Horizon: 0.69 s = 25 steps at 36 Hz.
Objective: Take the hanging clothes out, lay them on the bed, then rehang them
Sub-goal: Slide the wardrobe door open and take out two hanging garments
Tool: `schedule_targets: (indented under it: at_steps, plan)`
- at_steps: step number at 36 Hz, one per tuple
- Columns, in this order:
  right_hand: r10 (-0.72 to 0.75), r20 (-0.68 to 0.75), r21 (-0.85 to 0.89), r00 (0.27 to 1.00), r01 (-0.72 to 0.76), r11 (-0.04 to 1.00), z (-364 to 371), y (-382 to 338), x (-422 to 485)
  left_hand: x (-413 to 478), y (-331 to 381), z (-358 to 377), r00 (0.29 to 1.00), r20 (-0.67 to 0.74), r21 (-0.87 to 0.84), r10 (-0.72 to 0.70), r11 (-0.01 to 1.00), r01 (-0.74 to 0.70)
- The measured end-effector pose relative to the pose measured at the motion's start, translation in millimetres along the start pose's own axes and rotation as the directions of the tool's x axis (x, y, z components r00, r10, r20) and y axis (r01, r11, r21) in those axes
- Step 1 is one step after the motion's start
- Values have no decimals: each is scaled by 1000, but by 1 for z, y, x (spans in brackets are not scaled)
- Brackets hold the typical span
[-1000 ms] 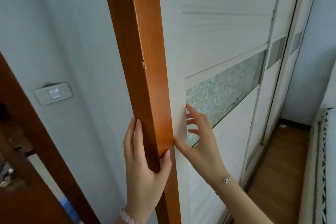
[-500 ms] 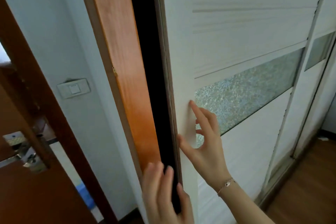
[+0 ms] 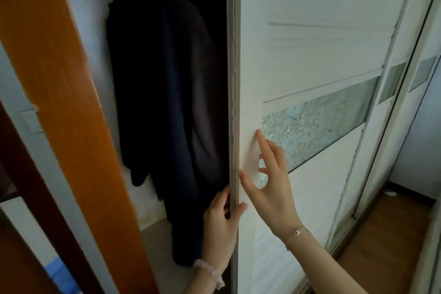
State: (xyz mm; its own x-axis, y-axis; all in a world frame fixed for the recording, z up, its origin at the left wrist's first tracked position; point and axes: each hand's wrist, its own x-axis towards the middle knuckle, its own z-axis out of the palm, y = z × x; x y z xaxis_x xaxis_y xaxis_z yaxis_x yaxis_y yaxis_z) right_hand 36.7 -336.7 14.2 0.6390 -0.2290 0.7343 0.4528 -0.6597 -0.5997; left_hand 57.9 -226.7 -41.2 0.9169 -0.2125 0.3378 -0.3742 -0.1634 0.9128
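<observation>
A white sliding wardrobe door (image 3: 310, 59) is seen; left of it an orange wooden frame (image 3: 59, 93), right of it wooden floor (image 3: 386, 246)

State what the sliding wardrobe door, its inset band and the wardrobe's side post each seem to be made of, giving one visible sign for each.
Sliding wardrobe door: probably laminated or painted board, matt off-white with faint ribbed lines. Inset band: seemingly frosted patterned glass, from its pale, crackled, speckled surface. Side post: wood or wood veneer, with a smooth orange-brown sheen.

left hand (image 3: 220, 219), pink bead bracelet at the wrist, fingers curled around a vertical edge; right hand (image 3: 269, 179), thin chain bracelet, fingers spread, pressed flat.
</observation>
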Motion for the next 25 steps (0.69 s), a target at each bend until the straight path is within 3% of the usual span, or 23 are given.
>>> schedule_targets:
  at_steps: [11, 25]
  plan:
    - [-4, -24, -42, 1000, 3, 999, -31, 48, 28, 40, -8, 63, 998, -49, -46, 25, 999, -28]
    - [116, -59, -68, 992, -120, 990, -84, 125, 68, 98, -5, 156, 997, 69, -52, 41, 998, -38]
